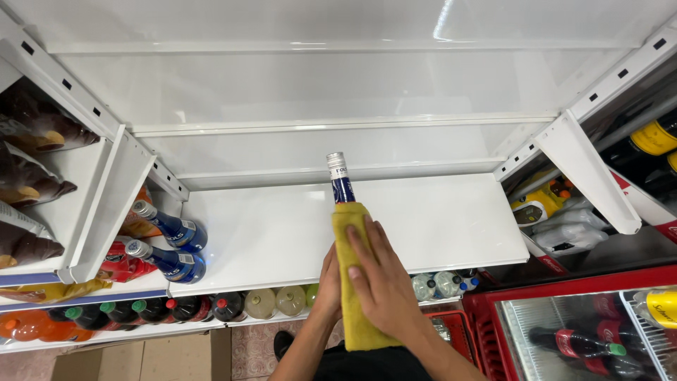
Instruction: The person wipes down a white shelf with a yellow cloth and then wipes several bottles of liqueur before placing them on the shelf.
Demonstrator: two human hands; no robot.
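Head camera, looking down, close above shelf (437, 219).
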